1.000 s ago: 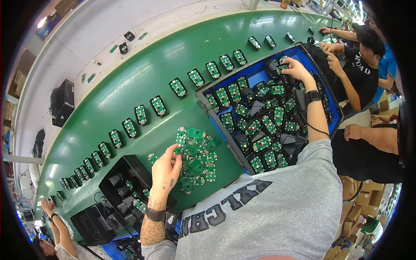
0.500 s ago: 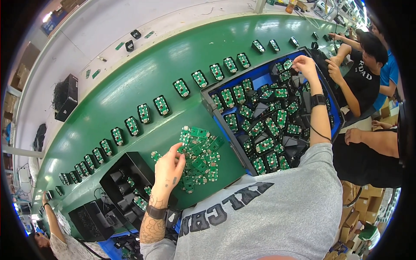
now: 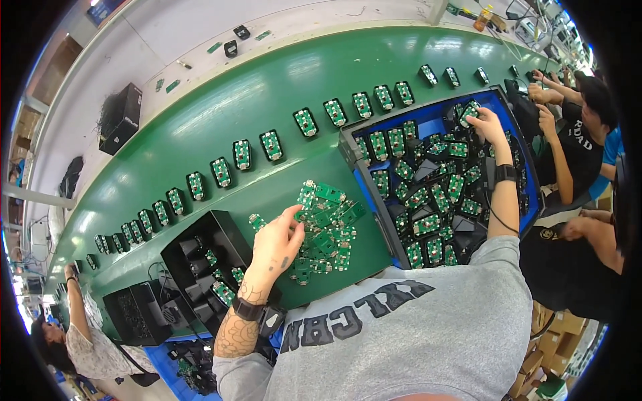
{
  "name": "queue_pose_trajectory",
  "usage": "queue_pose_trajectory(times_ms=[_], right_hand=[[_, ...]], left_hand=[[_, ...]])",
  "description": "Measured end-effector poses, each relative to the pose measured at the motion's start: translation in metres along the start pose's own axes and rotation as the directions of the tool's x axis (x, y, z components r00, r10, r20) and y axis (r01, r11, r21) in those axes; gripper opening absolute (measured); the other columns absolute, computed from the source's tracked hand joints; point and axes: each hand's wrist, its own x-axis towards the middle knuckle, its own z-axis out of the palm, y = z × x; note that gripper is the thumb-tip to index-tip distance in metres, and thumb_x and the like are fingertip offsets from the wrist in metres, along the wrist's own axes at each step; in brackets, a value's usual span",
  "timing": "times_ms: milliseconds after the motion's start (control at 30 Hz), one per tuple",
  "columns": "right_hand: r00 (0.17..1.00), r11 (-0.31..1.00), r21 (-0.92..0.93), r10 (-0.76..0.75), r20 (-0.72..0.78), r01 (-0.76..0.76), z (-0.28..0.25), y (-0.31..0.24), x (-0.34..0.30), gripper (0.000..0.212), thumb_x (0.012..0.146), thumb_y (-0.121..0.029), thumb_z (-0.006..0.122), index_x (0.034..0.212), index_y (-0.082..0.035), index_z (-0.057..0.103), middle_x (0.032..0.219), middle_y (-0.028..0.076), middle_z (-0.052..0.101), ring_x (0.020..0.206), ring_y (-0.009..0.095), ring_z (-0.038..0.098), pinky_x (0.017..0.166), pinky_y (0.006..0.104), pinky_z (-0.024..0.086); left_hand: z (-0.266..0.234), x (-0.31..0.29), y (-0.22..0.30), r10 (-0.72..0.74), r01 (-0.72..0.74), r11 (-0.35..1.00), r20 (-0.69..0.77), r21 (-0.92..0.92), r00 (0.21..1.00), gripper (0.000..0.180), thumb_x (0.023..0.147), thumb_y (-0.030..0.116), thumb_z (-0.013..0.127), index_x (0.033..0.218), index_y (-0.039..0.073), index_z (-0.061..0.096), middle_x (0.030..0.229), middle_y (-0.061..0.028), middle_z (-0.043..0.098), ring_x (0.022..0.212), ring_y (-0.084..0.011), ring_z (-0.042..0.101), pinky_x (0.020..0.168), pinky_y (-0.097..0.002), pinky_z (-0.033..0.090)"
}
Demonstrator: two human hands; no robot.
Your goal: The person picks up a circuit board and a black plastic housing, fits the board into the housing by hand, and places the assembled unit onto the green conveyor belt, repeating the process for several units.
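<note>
My right hand [image 3: 491,128] grips a black plastic housing with a green circuit board in it [image 3: 470,113], at the far end of a blue bin [image 3: 374,224]. Many similar housings with boards [image 3: 439,198] lie jumbled in that bin. Over the near left edge of a pile of loose green circuit boards [image 3: 328,230], my left hand [image 3: 275,239] hovers with thumb and forefinger apart. I see nothing between its fingers.
Housings with boards [image 3: 270,145] stand in a long row on the green bench [image 3: 221,120]. Left of the pile are a black box of parts [image 3: 224,234] and another black bin [image 3: 130,314]. Co-workers sit at the right [image 3: 575,134] and lower left [image 3: 87,334].
My right hand has lifted a housing with its board, tilting it up at the bin's far end. The left hand stays beside the loose boards. The whole view has shifted slightly.
</note>
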Motion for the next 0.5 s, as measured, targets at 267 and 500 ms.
queue_pose_trajectory(times_ms=[267, 500], right_hand=[[0.810, 0.826, -0.212, -0.558, -0.181, 0.522, 0.014, -0.100, 0.041, 0.040, 0.080, -0.016, 0.075, 0.115, -0.003, 0.061, 0.092, 0.008, 0.068, 0.080, 0.015, 0.063, 0.072, 0.0287, 0.051], [0.926, 0.863, -0.402, -0.171, 0.336, 0.305, 0.092, -0.109, 0.090, 0.048, 0.063, -0.005, 0.081, 0.109, -0.004, 0.068, 0.093, 0.017, 0.069, 0.085, 0.029, 0.068, 0.076, 0.0388, 0.055]], left_hand=[[-0.003, 0.002, 0.000, -0.004, 0.004, 1.000, 0.020, -0.001, 1.000, 0.037, 0.089, 0.015, 0.059, 0.125, 0.008, 0.057, 0.085, -0.0068, 0.069, 0.067, -0.0212, 0.067, 0.065, -0.0342, 0.052], [0.002, 0.002, -0.002, -0.006, 0.006, 1.000, 0.002, 0.000, 1.000, 0.037, 0.089, 0.013, 0.060, 0.125, 0.007, 0.057, 0.083, -0.0063, 0.068, 0.066, -0.0188, 0.067, 0.065, -0.0310, 0.052]])
